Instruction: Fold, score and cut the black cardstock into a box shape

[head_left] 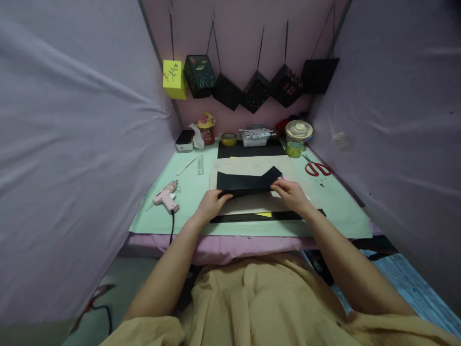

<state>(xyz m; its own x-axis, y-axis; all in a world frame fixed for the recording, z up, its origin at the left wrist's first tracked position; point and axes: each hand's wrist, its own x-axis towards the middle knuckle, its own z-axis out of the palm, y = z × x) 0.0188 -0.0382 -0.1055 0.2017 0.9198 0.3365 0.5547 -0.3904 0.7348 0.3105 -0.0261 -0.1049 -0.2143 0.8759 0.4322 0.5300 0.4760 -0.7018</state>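
A folded piece of black card (pixel 245 182) is held between my two hands over the middle of the table. Its right end angles upward in a flap. My left hand (pixel 213 204) pinches the card's lower left corner between thumb and fingers. At the lower right edge, my right hand (pixel 290 193) grips it the same way. Beneath the card lies a pale board (pixel 248 165), resting on black sheets (pixel 295 216) that stick out at front and back. A bit of yellow paper (pixel 264 215) shows at the front.
Left on the green-covered table (pixel 144 221) are a pink glue gun (pixel 166 197), a white pen (pixel 186 166) and a clear ruler (pixel 200 165). Red-handled scissors (pixel 317 168) lie right. Tape rolls (pixel 229 139), a box of pens (pixel 255 137) and jars stand behind. Boxes (pixel 200 77) hang above.
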